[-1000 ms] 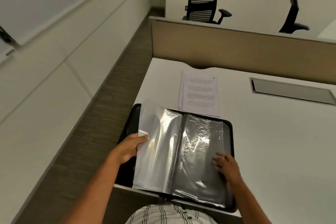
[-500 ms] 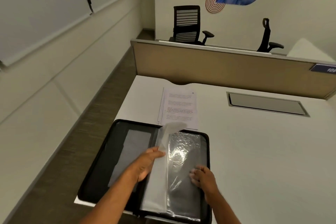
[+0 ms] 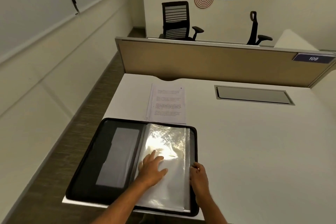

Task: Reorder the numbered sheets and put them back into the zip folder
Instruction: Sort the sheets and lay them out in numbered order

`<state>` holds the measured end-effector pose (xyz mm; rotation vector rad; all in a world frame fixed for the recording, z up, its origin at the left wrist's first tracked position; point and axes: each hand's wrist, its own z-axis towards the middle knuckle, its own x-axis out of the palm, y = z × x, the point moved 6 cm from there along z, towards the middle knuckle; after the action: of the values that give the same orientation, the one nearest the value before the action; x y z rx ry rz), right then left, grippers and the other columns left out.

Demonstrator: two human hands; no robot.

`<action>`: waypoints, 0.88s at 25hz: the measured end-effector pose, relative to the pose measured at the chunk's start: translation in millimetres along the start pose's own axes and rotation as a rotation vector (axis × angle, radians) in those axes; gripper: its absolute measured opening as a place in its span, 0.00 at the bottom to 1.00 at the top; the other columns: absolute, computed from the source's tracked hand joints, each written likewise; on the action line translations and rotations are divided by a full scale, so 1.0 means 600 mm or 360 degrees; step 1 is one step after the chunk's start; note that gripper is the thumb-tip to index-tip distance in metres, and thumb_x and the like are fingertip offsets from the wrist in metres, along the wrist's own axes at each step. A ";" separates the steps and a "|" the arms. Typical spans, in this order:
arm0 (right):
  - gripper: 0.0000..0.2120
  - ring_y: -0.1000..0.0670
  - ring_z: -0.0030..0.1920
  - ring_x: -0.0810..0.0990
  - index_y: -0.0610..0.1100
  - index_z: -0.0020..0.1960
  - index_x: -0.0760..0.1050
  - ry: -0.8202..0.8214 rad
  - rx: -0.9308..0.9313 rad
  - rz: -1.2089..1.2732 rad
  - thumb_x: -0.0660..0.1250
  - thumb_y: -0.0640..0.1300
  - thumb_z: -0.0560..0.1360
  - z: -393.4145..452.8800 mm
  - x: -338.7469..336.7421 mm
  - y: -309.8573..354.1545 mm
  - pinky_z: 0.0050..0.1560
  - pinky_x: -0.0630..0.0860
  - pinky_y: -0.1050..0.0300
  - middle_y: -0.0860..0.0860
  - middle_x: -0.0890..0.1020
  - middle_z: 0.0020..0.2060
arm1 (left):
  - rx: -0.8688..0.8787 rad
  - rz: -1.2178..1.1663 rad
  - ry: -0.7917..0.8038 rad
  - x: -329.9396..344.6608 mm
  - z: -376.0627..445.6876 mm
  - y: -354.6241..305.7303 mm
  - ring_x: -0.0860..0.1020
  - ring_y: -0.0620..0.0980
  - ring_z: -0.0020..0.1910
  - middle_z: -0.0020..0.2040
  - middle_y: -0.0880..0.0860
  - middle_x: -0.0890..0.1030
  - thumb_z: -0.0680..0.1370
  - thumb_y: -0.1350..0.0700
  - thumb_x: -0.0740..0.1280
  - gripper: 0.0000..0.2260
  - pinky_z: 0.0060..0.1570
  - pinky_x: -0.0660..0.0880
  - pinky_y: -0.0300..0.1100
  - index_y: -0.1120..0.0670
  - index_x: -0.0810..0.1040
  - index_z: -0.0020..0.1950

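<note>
1. Our left hand [image 3: 151, 167] presses flat on the clear plastic sleeves [image 3: 165, 151] of the open black zip folder [image 3: 87, 165]; our right hand [image 3: 197, 172] rests at its edge, grip unclear.
2. The printed white sheets [image 3: 166, 104] lie stacked on the white desk [image 3: 254, 142] just beyond it, none visibly refiled yet.

zip folder [image 3: 109, 154] on desk [image 3: 254, 142], sheets [image 3: 167, 105] just behind

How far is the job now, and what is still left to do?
Done: the zip folder lies open on the desk, and the printed sheets sit stacked beyond it; their order cannot be read. In hand: the left hand lies flat on the clear sleeves, and the right hand is at their right edge. Left: putting the sheets back and zipping the folder.
</note>
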<state>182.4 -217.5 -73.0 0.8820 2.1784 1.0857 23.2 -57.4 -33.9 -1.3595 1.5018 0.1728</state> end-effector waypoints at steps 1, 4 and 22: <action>0.12 0.54 0.51 0.79 0.50 0.66 0.71 0.0003 -0.0066 -0.0058 0.65 0.43 0.83 -0.006 0.002 0.008 0.47 0.75 0.61 0.53 0.80 0.54 | -0.0018 0.0039 -0.0102 -0.004 -0.001 0.011 0.46 0.54 0.83 0.84 0.48 0.46 0.80 0.40 0.65 0.27 0.79 0.49 0.58 0.41 0.65 0.78; 0.22 0.51 0.60 0.78 0.50 0.72 0.70 -0.0034 -0.0323 -0.0272 0.70 0.39 0.80 -0.006 0.011 0.013 0.55 0.77 0.60 0.50 0.77 0.63 | -0.0050 -0.0146 -0.0208 -0.013 -0.005 0.037 0.49 0.54 0.82 0.84 0.49 0.49 0.81 0.45 0.67 0.26 0.78 0.57 0.55 0.44 0.65 0.78; 0.19 0.49 0.68 0.74 0.45 0.68 0.76 -0.0244 -0.0722 -0.0667 0.72 0.40 0.78 0.102 0.156 0.182 0.71 0.72 0.50 0.51 0.77 0.65 | 0.0123 -0.0495 -0.0175 -0.204 0.206 0.051 0.79 0.50 0.57 0.61 0.53 0.79 0.81 0.55 0.68 0.12 0.57 0.75 0.41 0.54 0.80 0.64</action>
<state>200.0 -68.1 -31.0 0.2786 1.7737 1.1799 45.9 116.3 -12.3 -1.4774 1.1775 -0.0077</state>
